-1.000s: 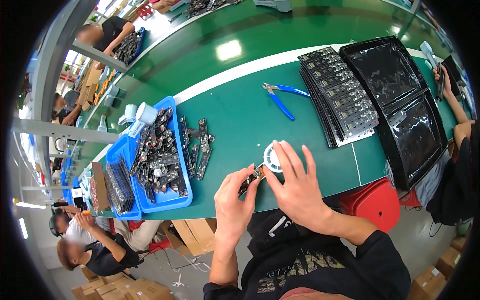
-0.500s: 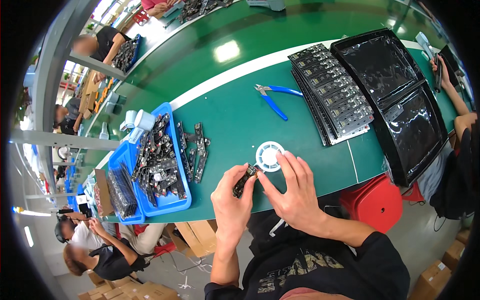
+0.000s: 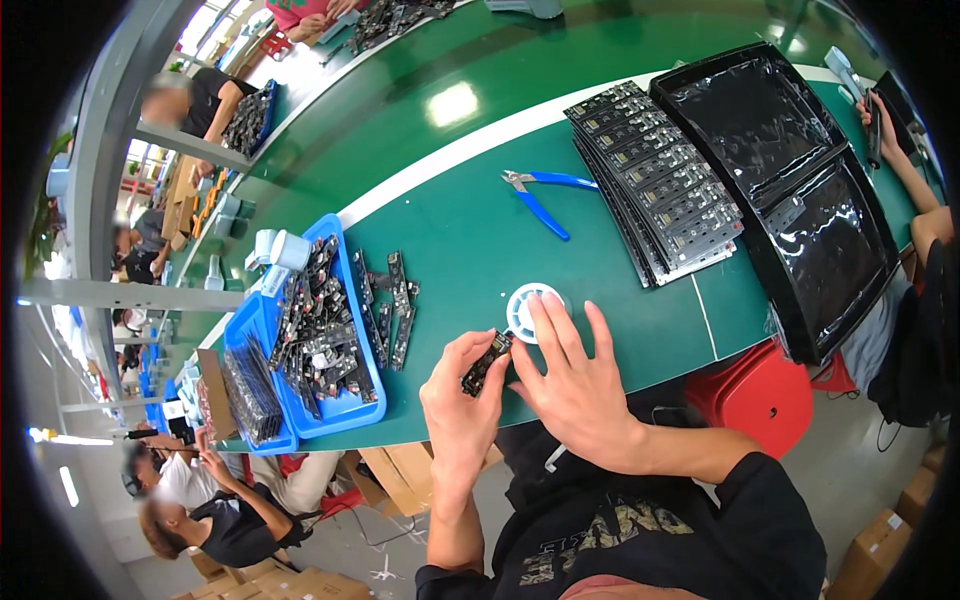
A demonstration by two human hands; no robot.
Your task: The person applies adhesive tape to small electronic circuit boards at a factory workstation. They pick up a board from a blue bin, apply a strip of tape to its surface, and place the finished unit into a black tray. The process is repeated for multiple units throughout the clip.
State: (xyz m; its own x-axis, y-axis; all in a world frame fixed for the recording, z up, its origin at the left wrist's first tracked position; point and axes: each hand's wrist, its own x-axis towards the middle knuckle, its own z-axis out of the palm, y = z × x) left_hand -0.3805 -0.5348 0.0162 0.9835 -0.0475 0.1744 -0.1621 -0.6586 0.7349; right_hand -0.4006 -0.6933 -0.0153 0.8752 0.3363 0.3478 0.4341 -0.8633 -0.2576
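Note:
My left hand (image 3: 462,392) pinches a small narrow black circuit board (image 3: 485,363) between thumb and fingers, just above the near edge of the bench. Beside it, my right hand (image 3: 582,392) is open, its fingers stretched out over a round white spoked wheel (image 3: 524,308), like a spool. The fingertips cover the wheel's right part; whether they press on it I cannot tell. The thumb side of the right hand is close to the board's right end. Farther off lie blue-handled cutting pliers (image 3: 545,204), jaws pointing left.
Left stands a blue tray (image 3: 352,408) heaped with small boards; loose boards (image 3: 397,310) lie beside it. A stack of black circuit panels (image 3: 665,185) and a black plastic-covered tray (image 3: 780,180) are on the right. A red stool (image 3: 765,400) is below the bench. Other people work nearby.
My right hand has spread its fingers and moved left, over the white wheel and slightly away from the board. My left hand still holds the board in about the same place.

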